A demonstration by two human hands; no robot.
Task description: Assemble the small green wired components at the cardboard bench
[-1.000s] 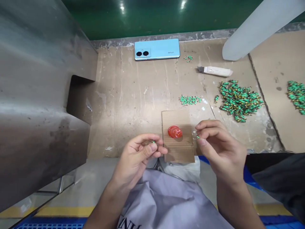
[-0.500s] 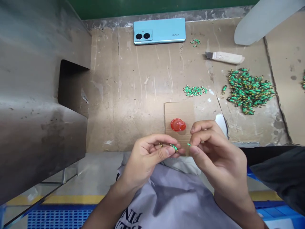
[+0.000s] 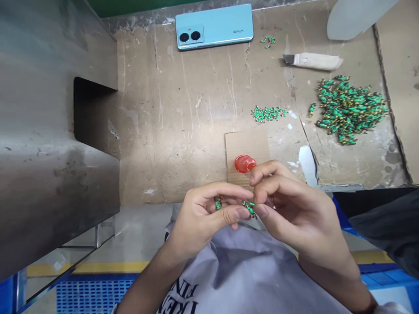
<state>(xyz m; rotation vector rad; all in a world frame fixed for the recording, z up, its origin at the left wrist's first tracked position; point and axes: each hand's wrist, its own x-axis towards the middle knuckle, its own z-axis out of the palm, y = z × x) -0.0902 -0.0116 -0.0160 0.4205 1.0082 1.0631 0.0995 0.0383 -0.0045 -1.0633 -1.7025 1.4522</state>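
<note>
My left hand (image 3: 206, 216) is curled, thumb and fingers pinched on a few small green parts (image 3: 218, 203) at the bench's near edge. My right hand (image 3: 288, 205) meets it fingertip to fingertip, pinching another small green part (image 3: 249, 206) between thumb and forefinger. Just beyond the fingers a red cap (image 3: 244, 163) sits on a small cardboard piece (image 3: 245, 144).
A large heap of green parts (image 3: 350, 109) lies at the right, with a smaller cluster (image 3: 268, 114) near the middle. A light blue phone (image 3: 214, 26) lies at the back, a wrapped tool (image 3: 312, 61) beside it. A grey metal housing (image 3: 49, 131) fills the left.
Both hands have drawn together over my lap until the fingertips touch; the right hand carried its green part to the left hand. The view tilted downward.
</note>
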